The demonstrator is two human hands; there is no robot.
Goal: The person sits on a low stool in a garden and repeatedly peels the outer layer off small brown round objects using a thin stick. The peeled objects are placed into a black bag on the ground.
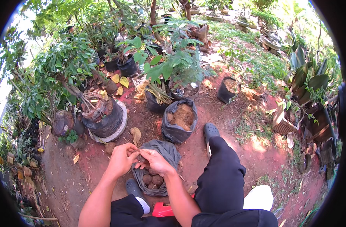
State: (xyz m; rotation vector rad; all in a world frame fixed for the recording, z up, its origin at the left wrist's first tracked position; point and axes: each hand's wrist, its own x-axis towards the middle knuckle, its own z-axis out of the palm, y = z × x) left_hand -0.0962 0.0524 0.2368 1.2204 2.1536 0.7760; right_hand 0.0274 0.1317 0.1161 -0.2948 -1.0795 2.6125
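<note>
My left hand (123,158) and my right hand (155,162) meet in front of me, their thumbs and fingertips pinched close together. Whatever lies between the fingertips is too small and covered to make out. Below them a dark grey plastic bag (168,153) lies spread on the soil, its mouth towards me. Several round brown balls (156,180) sit inside it, partly hidden by my right hand. Just beyond stands a black plastic grow bag (173,132) filled with brown fibre (182,115), which looks like coconut coir.
To the left, a potted tree in a black-wrapped pot (106,120) stands on a round pale base. A small black grow bag (227,92) sits farther off. A ridged clay block (283,122) lies right. Near my legs are a red plastic object (162,210) and something white (258,197).
</note>
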